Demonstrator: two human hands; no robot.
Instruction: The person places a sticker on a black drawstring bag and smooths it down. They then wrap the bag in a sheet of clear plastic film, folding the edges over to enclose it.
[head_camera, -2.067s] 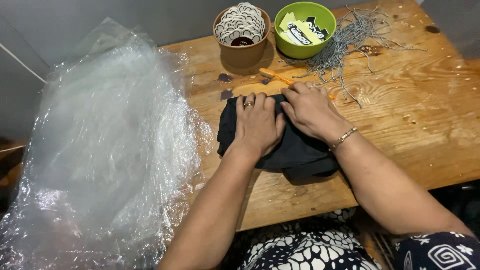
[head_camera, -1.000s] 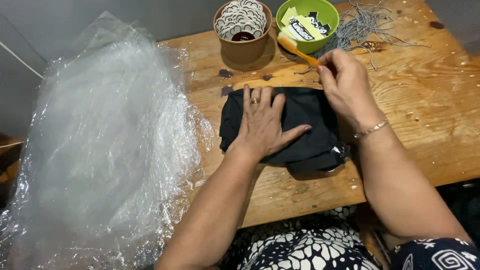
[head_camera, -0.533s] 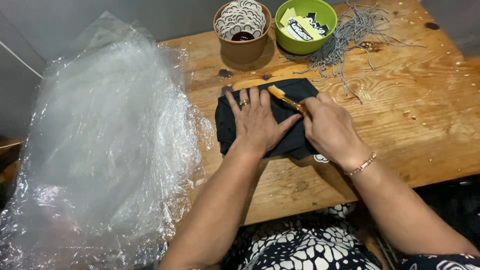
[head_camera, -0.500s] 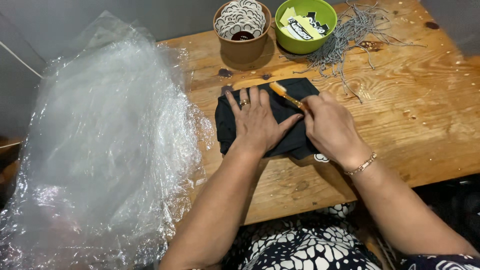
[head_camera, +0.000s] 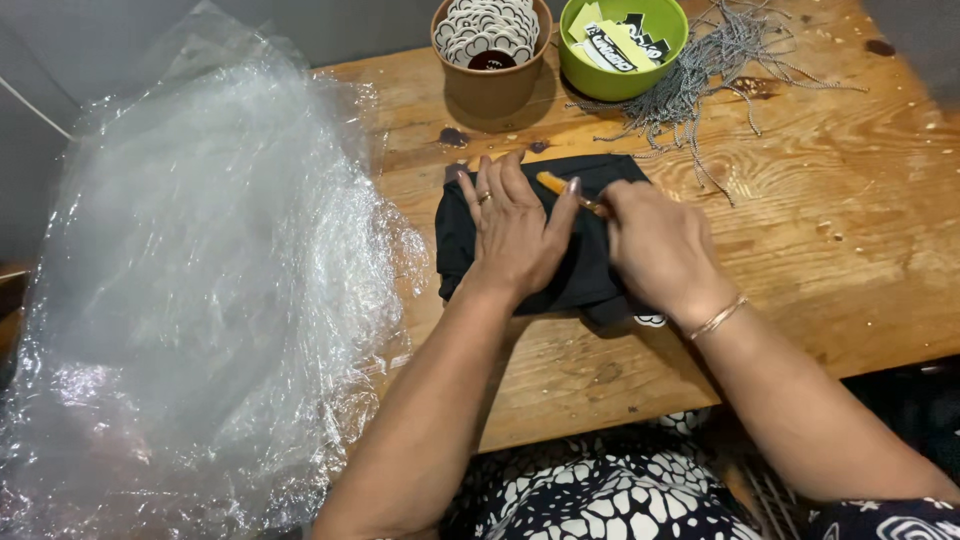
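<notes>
Pressing down flat, the left hand (head_camera: 512, 232) lies open on a folded black garment (head_camera: 580, 270) near the middle of the wooden table (head_camera: 850, 230), its fingers spread and pointing away from the person, a ring on 1 of them. The palm and all the fingers touch the cloth, and the hand grips nothing. Just beside it, the right hand (head_camera: 660, 245) is closed around a slim orange tool (head_camera: 560, 187) (only its far end shows, sticking out past the fingertips toward the left hand's forefinger), and the tool's tip rests on the top of the garment. A thin bracelet (head_camera: 718, 318) circles the right wrist. The garment lies with its upper edge close to the middle of the table's far half, and a small white-and-black tag (head_camera: 650, 320) peeks out at its near edge under the right wrist. Behind the hands, at the table's far edge, stand 2 bowls side by side: a brown paper cup (head_camera: 490, 60) filled with round white pieces, and a green bowl (head_camera: 622, 45) holding yellow and black printed slips. A loose heap of grey strings (head_camera: 710, 75) spreads to the right of the green bowl, well apart from both hands. A big crumpled sheet of clear plastic (head_camera: 200, 300) covers the table's left end, its edge touching or nearly touching the garment's left side.
</notes>
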